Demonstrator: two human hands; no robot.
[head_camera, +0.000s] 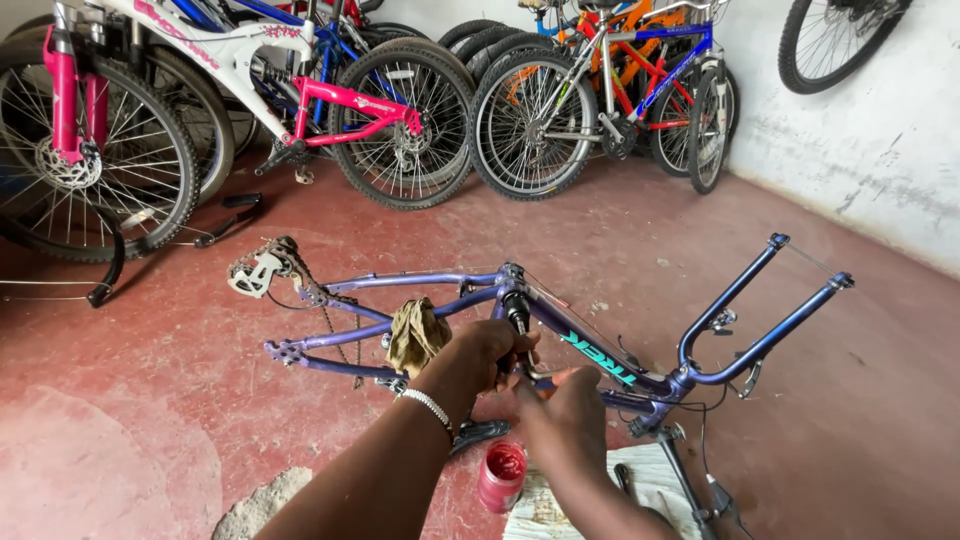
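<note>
A purple-blue bicycle frame (420, 283) lies on the red floor without wheels, its fork legs (760, 310) pointing up at the right. My left hand (480, 355), with a bead bracelet on the wrist, grips the frame near the seat tube. My right hand (562, 405) is closed around a small tool or brush at the same spot; the object is mostly hidden. A brownish rag (415, 335) hangs on the rear stays beside my left hand. An open red pot (502, 475) stands on the floor below my hands.
Several bicycles (420, 110) lean along the back wall, a pink and white one (250, 70) at the left. A derailleur (262, 268) hangs off the frame's rear end. Paper (640, 490) lies under the frame. A wheel (835, 35) hangs on the right wall.
</note>
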